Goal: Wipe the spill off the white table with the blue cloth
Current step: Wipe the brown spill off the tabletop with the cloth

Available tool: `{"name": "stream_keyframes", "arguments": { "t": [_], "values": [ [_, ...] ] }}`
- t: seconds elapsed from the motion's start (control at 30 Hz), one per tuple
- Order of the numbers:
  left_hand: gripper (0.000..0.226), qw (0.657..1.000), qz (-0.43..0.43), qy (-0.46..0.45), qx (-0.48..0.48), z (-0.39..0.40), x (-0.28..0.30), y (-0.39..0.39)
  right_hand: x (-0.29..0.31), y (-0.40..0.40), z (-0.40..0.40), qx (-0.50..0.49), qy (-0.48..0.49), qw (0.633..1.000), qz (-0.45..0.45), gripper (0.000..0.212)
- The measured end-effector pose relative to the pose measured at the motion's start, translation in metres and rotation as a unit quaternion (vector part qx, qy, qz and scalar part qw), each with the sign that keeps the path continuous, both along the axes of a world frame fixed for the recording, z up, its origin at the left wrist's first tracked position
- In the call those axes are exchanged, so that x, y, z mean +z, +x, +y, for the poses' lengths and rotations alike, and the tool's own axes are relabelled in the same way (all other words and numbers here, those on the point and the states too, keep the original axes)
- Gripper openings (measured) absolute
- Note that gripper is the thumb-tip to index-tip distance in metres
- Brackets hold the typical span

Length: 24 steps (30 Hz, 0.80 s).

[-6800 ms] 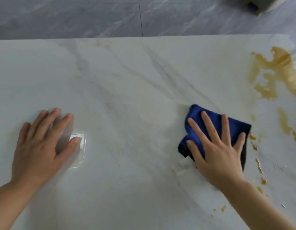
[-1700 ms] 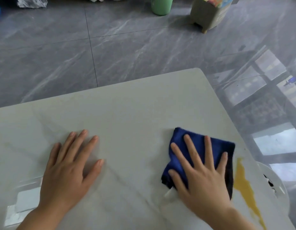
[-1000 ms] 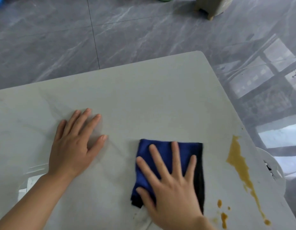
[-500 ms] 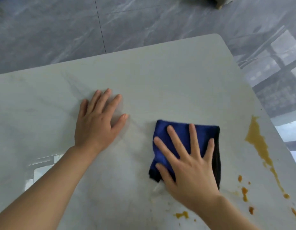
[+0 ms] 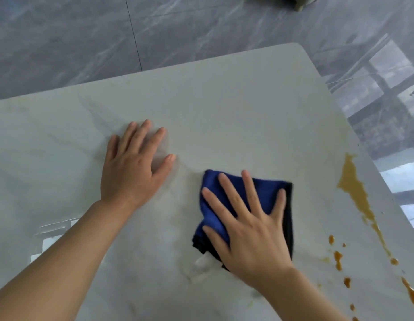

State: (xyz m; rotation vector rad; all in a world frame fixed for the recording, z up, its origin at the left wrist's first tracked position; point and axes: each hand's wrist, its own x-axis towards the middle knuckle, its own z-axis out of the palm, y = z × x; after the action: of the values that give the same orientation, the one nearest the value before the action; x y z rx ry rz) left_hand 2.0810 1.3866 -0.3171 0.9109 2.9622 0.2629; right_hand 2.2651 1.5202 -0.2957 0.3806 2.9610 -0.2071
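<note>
Hands were both flat and spread: right hand (image 5: pixel 250 225) pressed palm-down on the folded blue cloth (image 5: pixel 211 206), not gripping it, left hand (image 5: pixel 134 165) flat on bare white table (image 5: pixel 236 107), holding nothing, a little way left of the cloth. Cloth sat right of centre on the tabletop, small white tag (image 5: pixel 200 266) sticking out at its near edge. Brownish-yellow spill (image 5: pixel 354 188) ran along the right edge, apart from the cloth, with loose drops (image 5: pixel 338 258) nearer the person.

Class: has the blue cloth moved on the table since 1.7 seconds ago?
Yes. The blue cloth has slid left, away from the amber spill near the table's right edge.
</note>
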Motion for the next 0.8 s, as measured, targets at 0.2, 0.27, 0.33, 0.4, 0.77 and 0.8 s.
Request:
{"name": "stream_keyframes", "arguments": {
  "t": [0.2, 0.27, 0.33, 0.4, 0.77, 0.8],
  "values": [
    [0.067, 1.000, -0.006, 0.003, 0.001, 0.001, 0.002, 0.001, -0.007, 0.054, -0.025, 0.121, -0.011, 0.993, 0.001, 0.063],
    [0.067, 1.000, -0.003, 0.002, 0.002, 0.001, 0.001, 0.001, -0.006, 0.045, -0.020, 0.146, -0.026, 0.989, 0.010, 0.062],
    [0.067, 1.000, -0.001, 0.004, 0.004, 0.002, 0.001, 0.000, -0.006, 0.024, -0.003, 0.137, -0.026, 0.990, 0.031, 0.059],
    [0.067, 1.000, -0.001, 0.004, 0.003, 0.002, 0.001, 0.000, -0.004, 0.002, 0.025, 0.075, -0.012, 0.997, 0.021, 0.057],
    [0.066, 1.000, 0.000, 0.000, 0.003, 0.002, 0.002, 0.000, 0.001, 0.051, 0.054, -0.018, -0.010, 1.000, -0.011, 0.052],
    [0.066, 1.000, 0.002, 0.001, 0.001, 0.002, 0.001, 0.001, 0.001, 0.048, 0.059, 0.003, -0.011, 1.000, -0.006, 0.051]
  ]
}}
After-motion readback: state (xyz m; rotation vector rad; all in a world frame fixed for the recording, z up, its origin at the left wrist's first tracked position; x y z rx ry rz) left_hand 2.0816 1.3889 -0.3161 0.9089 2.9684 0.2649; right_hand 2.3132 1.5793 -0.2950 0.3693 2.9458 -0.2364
